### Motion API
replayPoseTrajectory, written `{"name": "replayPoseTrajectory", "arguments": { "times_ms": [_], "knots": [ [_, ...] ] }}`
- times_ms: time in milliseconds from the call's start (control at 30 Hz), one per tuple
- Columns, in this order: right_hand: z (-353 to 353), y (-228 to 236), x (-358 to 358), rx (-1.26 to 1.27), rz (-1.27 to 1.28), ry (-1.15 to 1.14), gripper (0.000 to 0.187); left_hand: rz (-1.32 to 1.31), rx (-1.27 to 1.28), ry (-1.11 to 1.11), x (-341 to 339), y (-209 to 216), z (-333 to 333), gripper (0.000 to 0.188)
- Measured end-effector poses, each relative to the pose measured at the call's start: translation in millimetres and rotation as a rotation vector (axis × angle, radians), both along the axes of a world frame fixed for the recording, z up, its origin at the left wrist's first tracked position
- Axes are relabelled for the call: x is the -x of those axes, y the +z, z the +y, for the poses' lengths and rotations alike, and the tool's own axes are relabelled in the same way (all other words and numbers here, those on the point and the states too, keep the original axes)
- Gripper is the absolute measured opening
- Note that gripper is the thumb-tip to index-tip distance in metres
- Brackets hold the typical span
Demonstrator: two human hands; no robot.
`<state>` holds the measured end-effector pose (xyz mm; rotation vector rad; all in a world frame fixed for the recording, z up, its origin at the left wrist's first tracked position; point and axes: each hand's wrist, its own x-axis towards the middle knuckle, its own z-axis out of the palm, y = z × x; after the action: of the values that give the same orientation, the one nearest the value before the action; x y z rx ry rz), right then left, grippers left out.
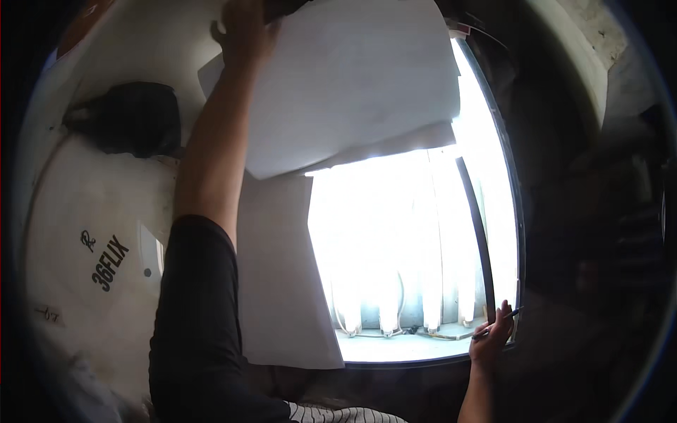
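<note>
A large white paper sheet (352, 77) covers the far part of a lit light table (381, 233). At its far left edge is my left hand (243, 32), fingers spread, the tips partly cut off by the picture's upper rim; nothing shows in its grip. By the table's near right corner, my right hand (493, 333) holds a slim dark pen (514, 312) across its fingers. A long dark strip (477, 233) runs over the glass, its near end at that hand; whether the hand grips it I cannot tell. Another white sheet (282, 275) lies along the glass's left side.
Several glowing tubes (389, 314) with wiring show beneath the glass. To the left, a pale surface (63, 211) carries dark printed marks and a crumpled black cloth or bag (137, 118). The table's dark edge (520, 247) borders a dim area on the right.
</note>
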<state>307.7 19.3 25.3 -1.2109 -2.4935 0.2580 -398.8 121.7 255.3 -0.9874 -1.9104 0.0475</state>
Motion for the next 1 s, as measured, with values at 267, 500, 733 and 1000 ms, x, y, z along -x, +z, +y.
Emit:
{"name": "replayPoseTrajectory", "arguments": {
  "times_ms": [267, 500, 733, 1000],
  "knots": [
    [1.5, 2.2, -4.4, 0.025, -0.038, 0.011, 0.051, -0.857, 0.427, 0.181, -44.6, -195.5, -27.7, 0.084],
    [-5.9, -7.1, 16.7, -0.005, -0.036, -0.066, 0.042, -0.812, 0.386, -0.051, 20.2, -189.3, -71.9, 0.084],
    [-3.6, -4.7, 4.0, -0.022, -0.087, -0.047, 0.043, -0.805, 0.361, 0.285, -206.7, -207.4, -358.6, 0.079],
    [5.9, 6.9, -3.2, -0.073, -0.152, -0.037, 0.045, -1.237, 0.529, 0.023, -433.9, -202.7, -251.7, 0.076]
  ]
}}
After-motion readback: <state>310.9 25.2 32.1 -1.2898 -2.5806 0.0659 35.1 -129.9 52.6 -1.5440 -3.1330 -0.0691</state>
